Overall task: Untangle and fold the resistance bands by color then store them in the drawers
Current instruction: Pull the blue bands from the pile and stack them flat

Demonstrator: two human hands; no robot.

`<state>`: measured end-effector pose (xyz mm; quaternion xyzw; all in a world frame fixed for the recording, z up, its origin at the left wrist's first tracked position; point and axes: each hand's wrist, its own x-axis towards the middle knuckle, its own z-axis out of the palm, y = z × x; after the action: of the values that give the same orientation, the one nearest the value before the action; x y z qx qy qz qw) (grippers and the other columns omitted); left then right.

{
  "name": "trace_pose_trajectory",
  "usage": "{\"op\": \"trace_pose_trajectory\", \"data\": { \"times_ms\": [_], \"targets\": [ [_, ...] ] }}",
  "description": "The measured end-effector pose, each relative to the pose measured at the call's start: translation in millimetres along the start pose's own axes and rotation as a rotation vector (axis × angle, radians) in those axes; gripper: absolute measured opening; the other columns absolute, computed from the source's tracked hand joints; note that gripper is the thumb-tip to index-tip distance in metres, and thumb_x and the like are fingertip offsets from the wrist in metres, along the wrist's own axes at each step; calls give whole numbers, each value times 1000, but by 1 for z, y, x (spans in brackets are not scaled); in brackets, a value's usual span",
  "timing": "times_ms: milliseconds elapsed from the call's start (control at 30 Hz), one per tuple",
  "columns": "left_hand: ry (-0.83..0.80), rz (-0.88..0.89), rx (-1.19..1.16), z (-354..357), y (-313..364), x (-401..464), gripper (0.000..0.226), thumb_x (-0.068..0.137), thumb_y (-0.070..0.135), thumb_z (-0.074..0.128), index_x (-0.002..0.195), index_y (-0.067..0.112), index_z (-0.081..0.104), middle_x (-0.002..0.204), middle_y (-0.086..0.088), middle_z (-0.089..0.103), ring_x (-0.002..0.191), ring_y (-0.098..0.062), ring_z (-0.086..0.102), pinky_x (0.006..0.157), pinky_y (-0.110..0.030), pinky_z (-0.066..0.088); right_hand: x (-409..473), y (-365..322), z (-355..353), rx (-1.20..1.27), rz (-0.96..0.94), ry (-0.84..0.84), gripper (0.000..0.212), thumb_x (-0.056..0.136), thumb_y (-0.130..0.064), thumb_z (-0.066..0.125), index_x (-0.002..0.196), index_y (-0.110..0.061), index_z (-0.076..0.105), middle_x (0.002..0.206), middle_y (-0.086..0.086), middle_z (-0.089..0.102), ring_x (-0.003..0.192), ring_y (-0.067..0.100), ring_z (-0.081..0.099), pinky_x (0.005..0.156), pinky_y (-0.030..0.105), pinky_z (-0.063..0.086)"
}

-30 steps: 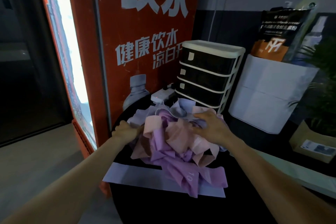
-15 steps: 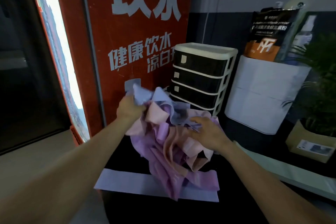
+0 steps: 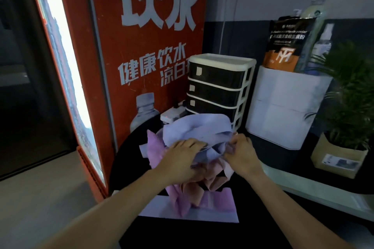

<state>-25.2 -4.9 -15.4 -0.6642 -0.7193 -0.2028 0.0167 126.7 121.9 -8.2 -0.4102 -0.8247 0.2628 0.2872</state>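
Both forearms reach up from the lower frame. The left hand [image 3: 180,159] and right hand [image 3: 241,154] sit close together at center, fingers curled, gripping.

A round black table [image 3: 129,159] fills the lower middle of the frame, its dark top running down to the bottom edge. Lying flat across its near part is a pale lavender band [image 3: 206,215], and on top of that, toward the centre, rests the lower end of a tangled heap of purple, pink and lavender resistance bands [image 3: 188,198]. At the far edge, in the middle of the frame, stand a white-framed drawer unit [image 3: 219,89] with four dark drawers and, just left of it, a white power strip [image 3: 172,114].
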Motion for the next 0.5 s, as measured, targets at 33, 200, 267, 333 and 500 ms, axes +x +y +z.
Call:
{"op": "trace_pose_trajectory", "data": {
  "times_ms": [33, 200, 267, 333, 500],
  "targets": [
    [22, 13, -25, -4, 1, -4, 78, 68, 58, 44, 139, 28, 37, 138, 7, 43, 125, -13, 42, 103, -25, 28, -4, -3, -2, 4, 11, 34, 33, 77, -10, 63, 106, -2, 50, 112, 16, 50, 97, 30, 51, 71, 30, 42],
    [-9, 53, -42, -9, 0, -22, 61, 79, 52, 46, 128, 17, 54, 134, 3, 52, 124, -14, 47, 103, -26, 35, -20, -14, -3, -35, -226, 69, 46, 78, -7, 51, 123, -10, 55, 127, 15, 44, 113, 33, 48, 95, 37, 43],
    [-43, 48, 0, -5, -3, -28, 50, 84, 37, 52, 132, 19, 51, 139, 6, 48, 128, -12, 44, 104, -16, 27, -25, -10, 1, -126, -259, -152, 47, 80, -9, 43, 125, -7, 56, 128, 15, 49, 119, 32, 48, 101, 28, 35],
    [-67, 49, 36, 1, -6, -33, 48, 88, 23, 56, 135, 22, 48, 143, 9, 44, 131, -11, 40, 101, -11, 21, -32, -3, 5, -211, -220, -381, 47, 86, -5, 47, 133, -11, 49, 135, 12, 44, 125, 27, 44, 103, 28, 33],
    [-39, 26, 31, 2, 2, -41, 57, 80, 35, 39, 135, 21, 48, 142, 6, 46, 131, -13, 40, 104, -13, 16, -41, 2, -4, -203, -201, -415, 54, 88, -3, 51, 140, -16, 39, 142, 6, 36, 127, 23, 42, 102, 25, 31]
  ]
}}
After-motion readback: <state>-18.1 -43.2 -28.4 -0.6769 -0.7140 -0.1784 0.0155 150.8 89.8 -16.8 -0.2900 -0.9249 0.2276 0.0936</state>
